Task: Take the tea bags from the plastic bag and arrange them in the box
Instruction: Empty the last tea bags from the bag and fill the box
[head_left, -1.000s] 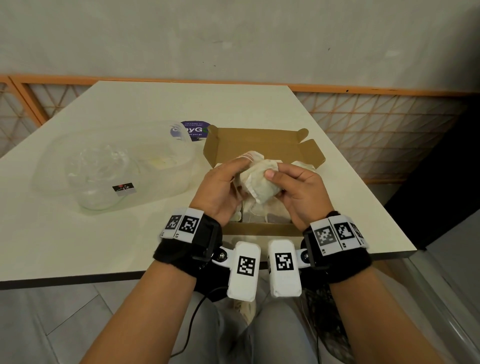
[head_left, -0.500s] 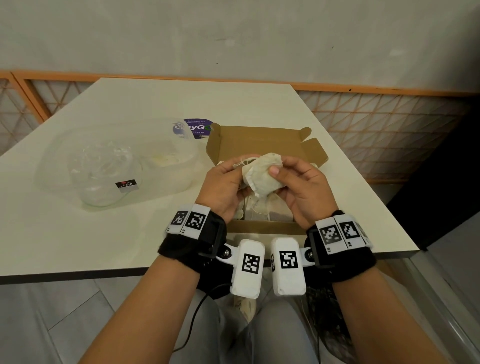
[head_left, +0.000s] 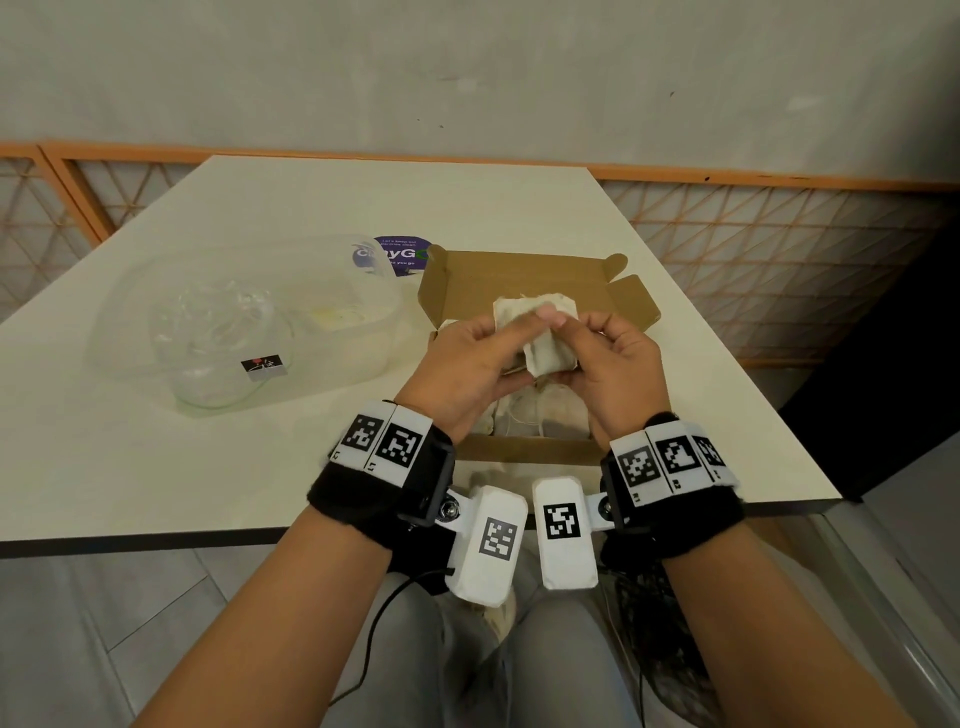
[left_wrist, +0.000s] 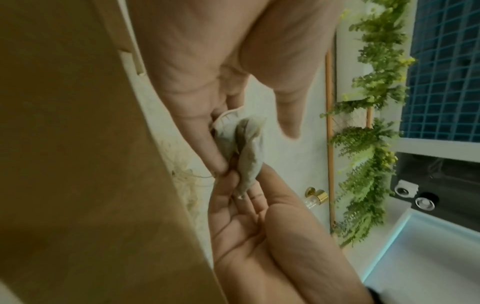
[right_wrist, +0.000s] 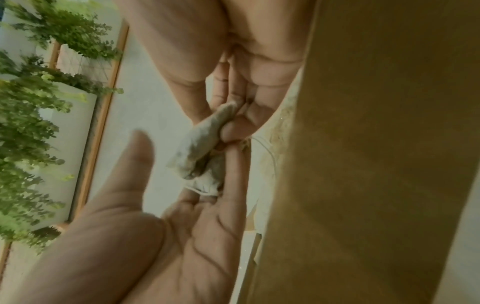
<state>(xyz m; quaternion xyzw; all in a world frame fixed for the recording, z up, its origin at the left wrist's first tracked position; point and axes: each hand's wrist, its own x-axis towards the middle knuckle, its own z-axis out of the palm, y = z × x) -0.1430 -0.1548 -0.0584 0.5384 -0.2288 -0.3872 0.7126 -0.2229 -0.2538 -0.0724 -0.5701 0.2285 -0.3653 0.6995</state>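
A small bundle of pale tea bags (head_left: 540, 332) hangs just above the open brown cardboard box (head_left: 524, 275) near the table's front edge. My left hand (head_left: 498, 348) pinches it from the left and my right hand (head_left: 592, 343) from the right. In the wrist views the tea bags (left_wrist: 249, 148) (right_wrist: 200, 148) sit squeezed between fingertips of both hands, with a thin string trailing. Beside them stands the box wall (left_wrist: 78, 164) (right_wrist: 376, 144). More tea bags (head_left: 540, 421) lie in the box under my hands. The clear plastic bag (head_left: 234, 322) lies crumpled to the left of the box.
A round purple sticker (head_left: 402, 254) lies on the white table (head_left: 363, 197) behind the bag. The table's front edge runs just under my wrists. An orange-framed lattice rail (head_left: 779, 249) borders the table at the back and right.
Both hands have lifted the tea bags a little and carried them slightly farther over the box. The bundle has turned between the fingers and spread wider.
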